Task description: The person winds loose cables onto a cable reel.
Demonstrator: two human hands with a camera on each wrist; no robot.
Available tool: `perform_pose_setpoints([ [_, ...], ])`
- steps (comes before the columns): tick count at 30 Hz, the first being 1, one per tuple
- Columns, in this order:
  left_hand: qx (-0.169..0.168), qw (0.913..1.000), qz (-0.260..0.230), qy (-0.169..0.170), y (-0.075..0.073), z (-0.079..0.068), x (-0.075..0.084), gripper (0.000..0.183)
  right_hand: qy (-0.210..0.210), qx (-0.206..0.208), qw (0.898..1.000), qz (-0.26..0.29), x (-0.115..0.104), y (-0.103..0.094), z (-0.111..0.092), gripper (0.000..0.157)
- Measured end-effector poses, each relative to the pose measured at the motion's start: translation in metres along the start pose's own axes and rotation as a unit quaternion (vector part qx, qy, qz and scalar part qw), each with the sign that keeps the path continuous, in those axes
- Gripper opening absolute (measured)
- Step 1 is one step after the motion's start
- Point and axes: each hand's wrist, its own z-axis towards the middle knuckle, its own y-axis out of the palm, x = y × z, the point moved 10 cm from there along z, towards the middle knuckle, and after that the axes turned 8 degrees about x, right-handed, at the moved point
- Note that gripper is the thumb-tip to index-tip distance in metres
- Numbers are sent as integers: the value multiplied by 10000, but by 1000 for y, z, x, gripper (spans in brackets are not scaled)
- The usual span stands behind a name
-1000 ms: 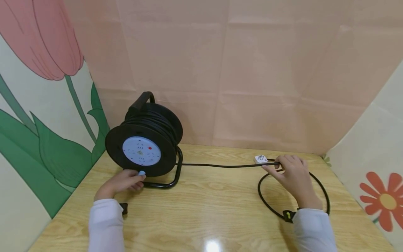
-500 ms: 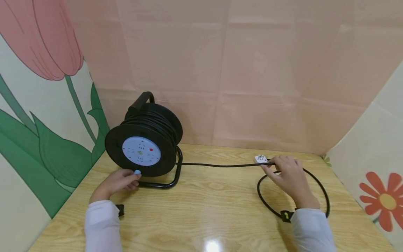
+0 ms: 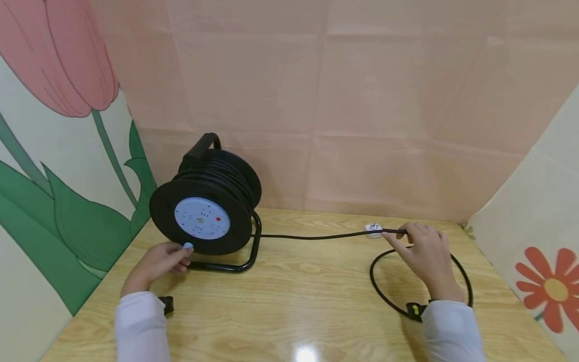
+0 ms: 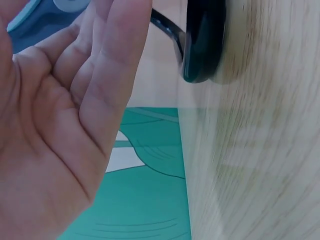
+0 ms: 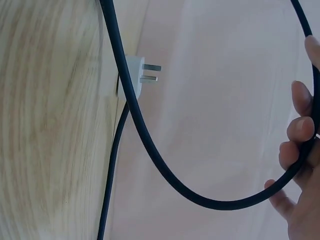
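A black cable reel [image 3: 237, 223] stands at the left in the head view, with a pale blue socket panel [image 3: 202, 217] on its face. My left hand [image 3: 156, 264] pinches the small blue knob [image 3: 187, 246] low on that face. My right hand [image 3: 422, 256] holds the black cable [image 3: 307, 237] that runs from the reel; the right wrist view shows the cable passing through its curled fingers. Past the hand, the cable loops on the table. Its white plug [image 5: 137, 70] lies by the table's back edge, prongs showing. The palm covers the knob in the left wrist view.
The reel rests on a black tube frame [image 3: 255, 251] with a carrying handle [image 3: 199, 148] on top. A pink sheet [image 3: 362, 100] hangs behind the wooden table [image 3: 289, 296]. Flower-printed panels rise on the left and right.
The reel's face has turned clockwise, and the left hand has moved left with the knob. The right hand has shifted slightly, with the cable beside the plug raised a little.
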Motion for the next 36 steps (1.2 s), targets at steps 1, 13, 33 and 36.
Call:
perform_pose_setpoints([
  [1,50,10000,-8,-4,-2,-1,-1,49,-19,13,10000,12,-1,0,0,37],
  [13,578,9981,219,71,-22,-2,-2,53,-124,-170,9997,148,-5,7,0,32],
  [33,1534,9861,611,177,-52,-12,3,55,-145,-20,9998,126,-7,6,0,31],
  [36,1663,9839,623,214,-55,-13,4,54,-144,109,9998,122,-6,3,0,32],
])
